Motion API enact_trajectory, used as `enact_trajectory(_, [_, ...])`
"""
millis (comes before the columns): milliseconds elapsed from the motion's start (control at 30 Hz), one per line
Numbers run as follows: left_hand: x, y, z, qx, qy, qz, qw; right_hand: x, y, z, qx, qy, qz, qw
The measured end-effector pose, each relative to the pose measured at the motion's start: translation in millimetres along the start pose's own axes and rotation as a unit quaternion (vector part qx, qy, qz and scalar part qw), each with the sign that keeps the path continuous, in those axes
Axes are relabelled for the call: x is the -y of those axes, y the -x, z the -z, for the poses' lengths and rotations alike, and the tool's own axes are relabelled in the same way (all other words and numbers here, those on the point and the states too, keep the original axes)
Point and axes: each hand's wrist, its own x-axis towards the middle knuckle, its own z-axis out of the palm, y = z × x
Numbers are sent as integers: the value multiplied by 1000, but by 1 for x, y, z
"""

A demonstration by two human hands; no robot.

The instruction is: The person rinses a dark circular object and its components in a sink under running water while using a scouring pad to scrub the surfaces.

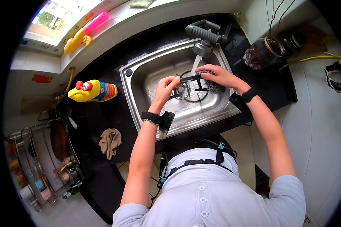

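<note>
My left hand (pixel 165 88) grips the end of a black metal stove grate (pixel 189 78) over the stainless steel sink (pixel 164 109). Steel wool (pixel 216 86) is in my right hand (pixel 222 76), pressed against the grate's right part. A dark ring with short prongs (pixel 199 100) shows lower in the basin; whether it is one piece with the grate, I cannot tell. Water (pixel 196 63) runs from the grey faucet head (pixel 203 48) onto the grate between my hands. The drain (pixel 180 90) is partly hidden by the grate.
A yellow cleaner bottle with a red cap (pixel 93 90) stands left of the sink. Nearer me lies a crumpled brown cloth (pixel 110 142). A wire rack (pixel 35 164) with kitchenware is at far left. A glass jar with twigs (pixel 262 52) stands at back right.
</note>
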Motion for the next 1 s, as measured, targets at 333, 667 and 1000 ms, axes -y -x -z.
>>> enact_trajectory(333, [-15, 7, 2, -22, -113, -24, 993, 20, -9, -5, -51, 138, 50, 988])
enact_trajectory(667, [-33, 7, -6, -6, -154, -32, 987, 32, -17, -20, 4, 214, 159, 964])
enact_trajectory(1000, [-30, 5, -4, -14, -227, -105, 968, 23, -19, -24, 47, 96, 115, 988])
